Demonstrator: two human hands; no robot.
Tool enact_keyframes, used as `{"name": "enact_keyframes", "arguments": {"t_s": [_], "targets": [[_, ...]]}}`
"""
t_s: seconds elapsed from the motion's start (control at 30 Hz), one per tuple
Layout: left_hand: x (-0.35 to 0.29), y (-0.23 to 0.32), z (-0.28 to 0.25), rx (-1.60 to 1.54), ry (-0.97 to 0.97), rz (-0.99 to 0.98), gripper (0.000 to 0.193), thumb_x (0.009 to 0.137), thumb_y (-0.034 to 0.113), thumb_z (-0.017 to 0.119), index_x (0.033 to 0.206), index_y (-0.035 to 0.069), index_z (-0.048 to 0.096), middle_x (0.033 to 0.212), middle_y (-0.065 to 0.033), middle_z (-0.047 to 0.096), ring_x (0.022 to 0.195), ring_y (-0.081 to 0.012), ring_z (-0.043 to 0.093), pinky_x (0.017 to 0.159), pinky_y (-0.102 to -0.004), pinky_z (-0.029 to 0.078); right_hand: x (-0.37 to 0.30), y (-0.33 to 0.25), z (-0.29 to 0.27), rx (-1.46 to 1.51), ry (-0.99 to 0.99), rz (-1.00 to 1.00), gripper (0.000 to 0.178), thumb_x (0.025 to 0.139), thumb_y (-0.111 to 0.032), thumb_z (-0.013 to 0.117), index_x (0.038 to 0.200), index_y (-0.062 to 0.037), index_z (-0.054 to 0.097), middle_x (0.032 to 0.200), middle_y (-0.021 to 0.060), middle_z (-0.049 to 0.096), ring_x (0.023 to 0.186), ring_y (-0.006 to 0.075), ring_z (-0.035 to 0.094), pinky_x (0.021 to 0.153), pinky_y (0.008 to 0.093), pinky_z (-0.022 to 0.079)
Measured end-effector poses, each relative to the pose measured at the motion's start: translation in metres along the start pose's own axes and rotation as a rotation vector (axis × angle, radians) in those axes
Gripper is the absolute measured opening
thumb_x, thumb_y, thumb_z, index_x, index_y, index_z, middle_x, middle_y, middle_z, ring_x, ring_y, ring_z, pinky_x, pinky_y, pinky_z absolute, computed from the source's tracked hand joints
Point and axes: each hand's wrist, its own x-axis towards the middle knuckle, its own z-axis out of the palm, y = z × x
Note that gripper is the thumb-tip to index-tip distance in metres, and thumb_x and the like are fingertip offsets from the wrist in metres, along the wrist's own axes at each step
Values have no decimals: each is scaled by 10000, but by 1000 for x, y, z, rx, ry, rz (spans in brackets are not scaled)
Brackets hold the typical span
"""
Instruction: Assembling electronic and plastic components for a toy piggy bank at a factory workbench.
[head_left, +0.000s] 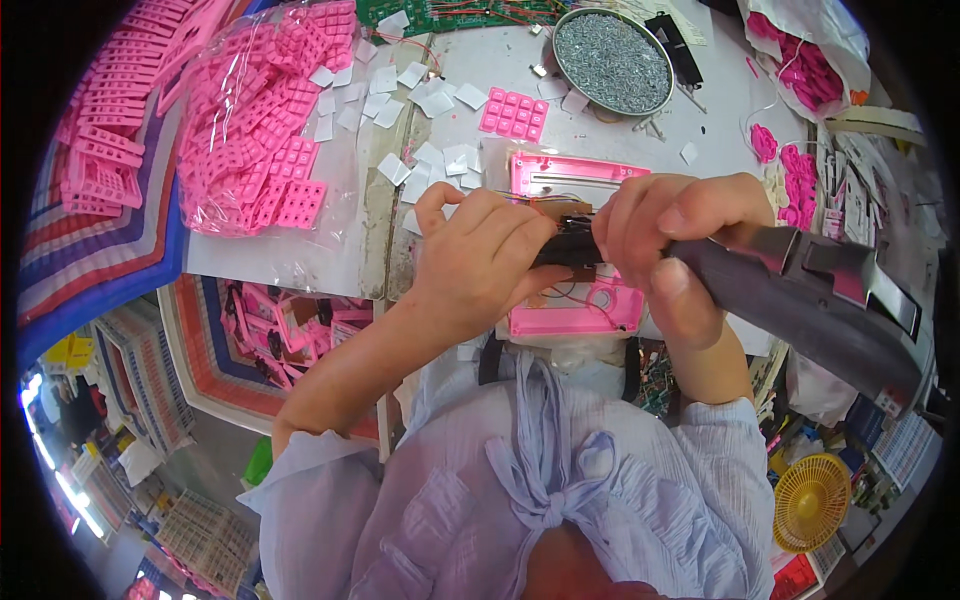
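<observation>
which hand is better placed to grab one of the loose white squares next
Probably the left hand: it is close beside the white squares, though what its fingers hold is partly hidden. The right hand is farther away and grips a dark tool.

Cam's a wide fisheye worn on the head over there, looking down at the worktable (485, 60), pretty close.

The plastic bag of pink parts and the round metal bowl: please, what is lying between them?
In the head view, loose white square pieces lie between them, with a pink keypad panel to their right.
</observation>
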Motion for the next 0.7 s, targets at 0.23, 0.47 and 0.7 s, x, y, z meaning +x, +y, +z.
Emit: {"name": "enact_keyframes", "arguments": {"t_s": [0.23,0.47,0.7], "targets": [[2,-4,3,16,26,21,445,680,426,811,981,141,648,925,49,660,831,-155,598,856,-413,292,-1,8,1,-46,-64,-156,249,883,-44,633,1075,-23,475,772,87,564,608,166,558,583,331,506],[2,-2,0,-48,24,15,422,685,364,789,973,103,625,907,25,627,826,-172,553,875,-434,301,2,7,0,-107,-146,-299,217,805,18,635,988,8,519,679,82,578,525,212,588,573,378,562],[-5,-6,8,-54,51,20,420,699,344,777,987,80,621,898,-4,626,831,-181,560,877,-438,307,4,13,4,-139,-170,-320,208,811,10,633,982,14,515,634,75,568,491,208,569,537,368,555]]}}
